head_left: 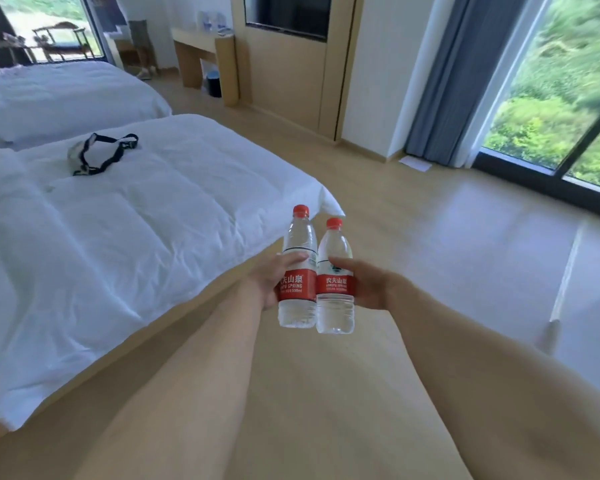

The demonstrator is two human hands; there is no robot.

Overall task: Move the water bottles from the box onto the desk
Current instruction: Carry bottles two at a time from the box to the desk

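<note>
I hold two clear water bottles with red caps and red labels upright in front of me, side by side and touching. My left hand grips the left bottle around its label. My right hand grips the right bottle the same way. Both bottles hang in the air above the wooden floor, past the foot corner of the nearer bed. A light wooden desk stands far off against the back wall, with some small items on top. No box is in view.
Two white beds fill the left side; a dark strap with a pouch lies on the nearer one. A wall-mounted TV sits above wooden panelling. Floor-to-ceiling windows with grey curtains run along the right. A dark bin stands under the desk.
</note>
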